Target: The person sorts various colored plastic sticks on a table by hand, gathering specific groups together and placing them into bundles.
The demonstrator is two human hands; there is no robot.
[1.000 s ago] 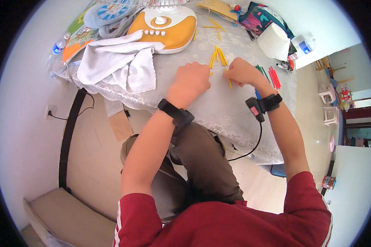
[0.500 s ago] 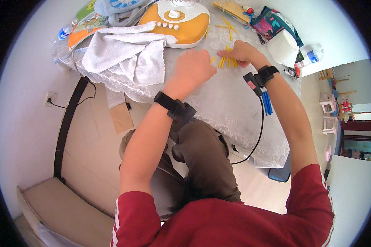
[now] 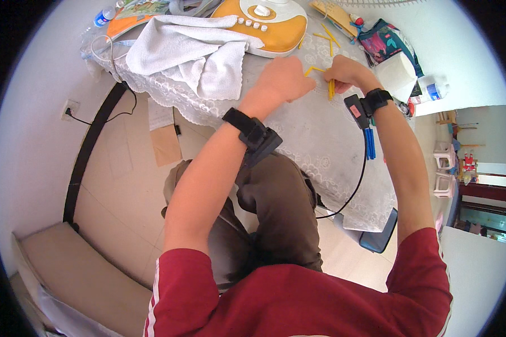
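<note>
And in the head view, the right hand [image 3: 348,73] has slid rightward over the cloth since half a second ago, uncovering a bent pair of yellow sticks [image 3: 317,69] where the thumb was, while the whole scene drifts right in the picture as the head turns. So there it is now, that pair, lying between the two hands and meeting in a peak! The left hand [image 3: 284,78] is curled like a fist just beside its left end, fingertips tucked from sight, so I can't tell whether anything is pinched in there. The right has its fingers bent down over a yellow bunch [image 3: 331,90], close to the pair's other end; gripping or merely covering, the view is too poor to say. How far along? Farther up the tablecloth [image 3: 298,129], a yellow stick figure [image 3: 331,48] looks laid out already; this nearer shape seems only begun, with the bunch unspent and the blue sticks [image 3: 370,144] lying apart, apparently unused. The count, then: three sticks in the far figure, two in the peak, one lone yellow stick [image 3: 301,44] beside the orange appliance [image 3: 281,35], bunch and blues too tightly packed to number; one white towel [image 3: 168,45], one white roll [image 3: 396,74].
</note>
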